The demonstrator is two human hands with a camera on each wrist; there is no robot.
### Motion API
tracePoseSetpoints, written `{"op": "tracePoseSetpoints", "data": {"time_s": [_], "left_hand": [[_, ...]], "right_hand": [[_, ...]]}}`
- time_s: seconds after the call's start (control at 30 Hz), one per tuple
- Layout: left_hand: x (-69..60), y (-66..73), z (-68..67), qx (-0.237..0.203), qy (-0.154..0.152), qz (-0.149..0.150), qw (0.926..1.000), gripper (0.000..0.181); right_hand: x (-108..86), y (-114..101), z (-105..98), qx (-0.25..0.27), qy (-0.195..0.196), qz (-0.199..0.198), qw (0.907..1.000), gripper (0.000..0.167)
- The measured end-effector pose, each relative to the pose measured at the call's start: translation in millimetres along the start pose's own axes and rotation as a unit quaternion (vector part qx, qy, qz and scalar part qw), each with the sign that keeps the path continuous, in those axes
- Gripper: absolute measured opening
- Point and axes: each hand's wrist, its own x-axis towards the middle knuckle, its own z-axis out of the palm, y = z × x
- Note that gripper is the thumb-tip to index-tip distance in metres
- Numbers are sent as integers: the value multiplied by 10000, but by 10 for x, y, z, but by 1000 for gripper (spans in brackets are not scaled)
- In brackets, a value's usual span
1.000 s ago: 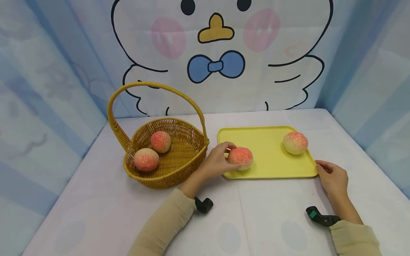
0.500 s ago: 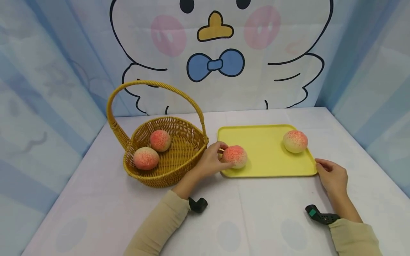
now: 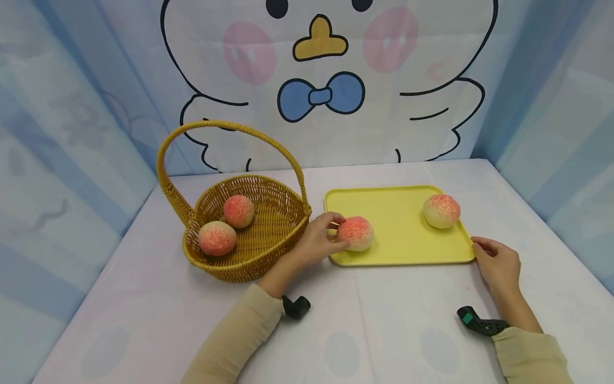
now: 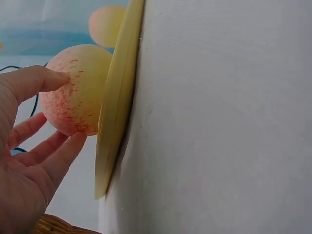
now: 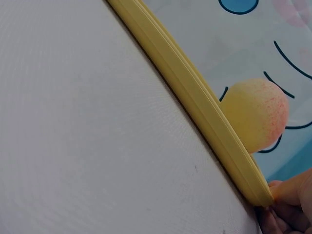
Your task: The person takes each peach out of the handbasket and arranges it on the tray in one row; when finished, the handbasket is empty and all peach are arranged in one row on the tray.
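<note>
Round pink-cream peach [image 3: 357, 233] shifted slightly left on rectangular yellow tray [image 3: 400, 229]; left hand [image 3: 318, 239] pinches it, right hand [image 3: 500, 266] pinches tray corner. Unsettled, I judge.

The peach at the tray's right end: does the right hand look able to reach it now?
Probably yes, after releasing the tray: the right hand pinches its near right corner, and nothing visible stands between hand and peach.

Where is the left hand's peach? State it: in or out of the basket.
Out: the left hand holds the peach at the yellow tray, beside the basket.
</note>
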Motion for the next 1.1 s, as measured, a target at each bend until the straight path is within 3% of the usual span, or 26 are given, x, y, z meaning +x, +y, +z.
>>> {"op": "tracePoseSetpoints", "data": {"time_s": [0.13,0.67,1.1], "left_hand": [[78,3,59,23,-122,2,9999,43],[257,53,302,139,-75,66,9999,42],[485,108,498,333,-57,125,9994,42]], "right_hand": [[13,19,9,6,44,-24,10000,37],[10,57,30,-24,100,-64,9999,36],[11,23,15,65,144,-74,9998,36]]}}
